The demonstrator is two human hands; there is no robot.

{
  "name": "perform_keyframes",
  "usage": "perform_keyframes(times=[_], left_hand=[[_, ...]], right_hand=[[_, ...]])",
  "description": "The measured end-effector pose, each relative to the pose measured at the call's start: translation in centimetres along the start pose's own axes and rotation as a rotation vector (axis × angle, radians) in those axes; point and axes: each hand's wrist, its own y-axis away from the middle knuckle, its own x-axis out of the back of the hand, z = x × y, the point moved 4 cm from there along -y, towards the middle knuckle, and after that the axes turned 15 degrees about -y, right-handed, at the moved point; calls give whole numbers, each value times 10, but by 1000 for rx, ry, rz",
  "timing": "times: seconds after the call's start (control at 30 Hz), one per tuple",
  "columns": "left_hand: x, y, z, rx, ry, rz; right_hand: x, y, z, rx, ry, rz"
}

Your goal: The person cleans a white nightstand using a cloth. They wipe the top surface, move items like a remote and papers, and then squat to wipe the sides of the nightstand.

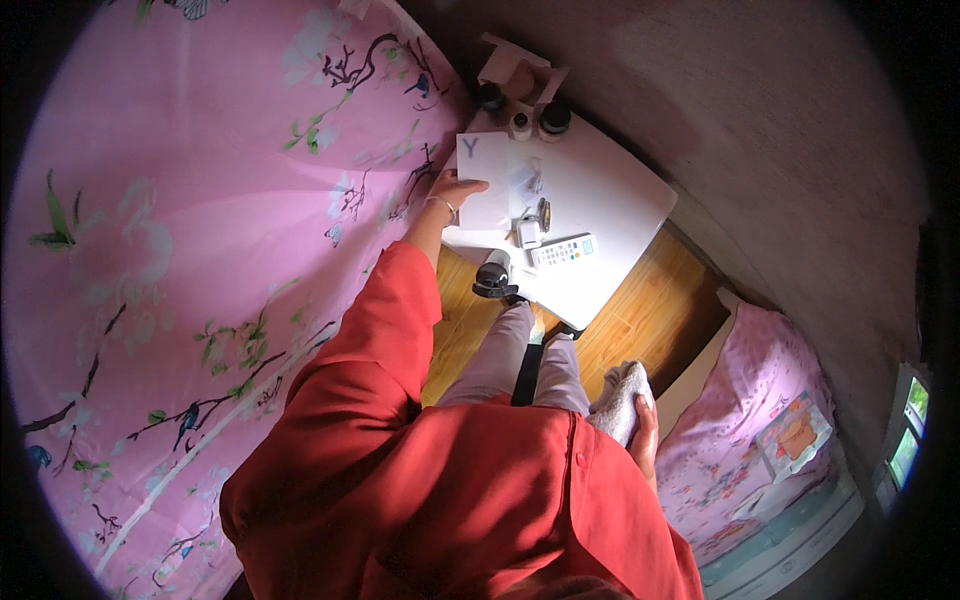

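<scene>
My left hand (456,192) reaches forward to the left side of the white table. Its thumb lies over the edge of a flat white rectangular piece (485,205), box or card, with a letter on its far end; the other fingers are mostly hidden. Low at my right side, my right hand (645,432) is closed on a bunched greyish-white cloth (622,400). Close to the flat white piece are a clear plastic packet (526,183), a small white device (528,234) and a dark round item (545,214). A white remote control (565,252) rests nearer to me.
Jars and bottles, one a black-lidded jar (553,120), stand by an open carton (518,78) at the white table's (625,190) far end. A black-topped bottle (494,272) is at its near edge. A pink flowered bedspread (200,250) fills the left; pink fabric (740,400) lies right.
</scene>
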Motion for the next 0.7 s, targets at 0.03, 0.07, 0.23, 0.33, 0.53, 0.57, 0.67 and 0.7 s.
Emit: perform_keyframes(times=[0.03,0.07,0.23,0.33,0.53,0.57,0.67,0.7], left_hand=[[-1,2,1,32,5,-16],[-4,2,3,60,9,-37],[-7,11,9,48,131,-163],[-1,15,1,72,101,-138],[48,30,-25,140,274,3],[50,46,-5,-5,377,-2],[74,97,37,-143,426,132],[81,112,50,-188,412,157]], right_hand=[[2,-2,2,-7,-13,-7],[4,-3,4,-8,-28,-12],[-8,2,1,16,74,8],[-12,3,1,-2,39,3],[-19,3,-1,-27,-10,-38],[-22,6,-4,10,-9,-34],[-27,7,-11,69,-29,-104],[-28,7,-14,95,-51,-161]])
